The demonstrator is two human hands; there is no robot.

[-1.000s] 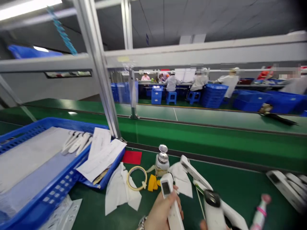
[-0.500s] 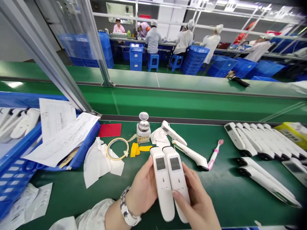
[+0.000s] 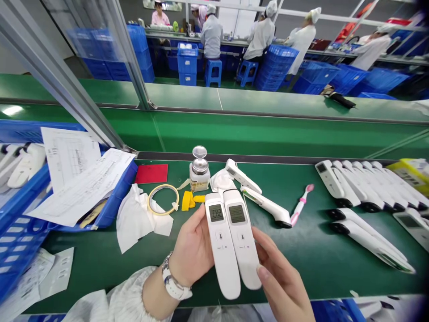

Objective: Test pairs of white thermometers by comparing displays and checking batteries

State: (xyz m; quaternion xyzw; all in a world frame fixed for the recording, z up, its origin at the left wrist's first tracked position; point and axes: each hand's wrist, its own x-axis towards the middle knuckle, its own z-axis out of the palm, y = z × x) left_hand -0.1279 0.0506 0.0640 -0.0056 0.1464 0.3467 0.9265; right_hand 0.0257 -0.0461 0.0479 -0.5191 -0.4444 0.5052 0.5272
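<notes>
Two white thermometers (image 3: 231,241) stand side by side above the green tabletop (image 3: 318,259), long axes running away from the person, lit screens at the far ends. The left hand (image 3: 192,252) wraps its fingers around the left one; the right hand (image 3: 284,286) loosely grips the right one.

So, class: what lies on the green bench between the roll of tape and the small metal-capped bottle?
In the head view, yellow pieces lie between the tape roll and the bottle, just nearer the camera.
</notes>
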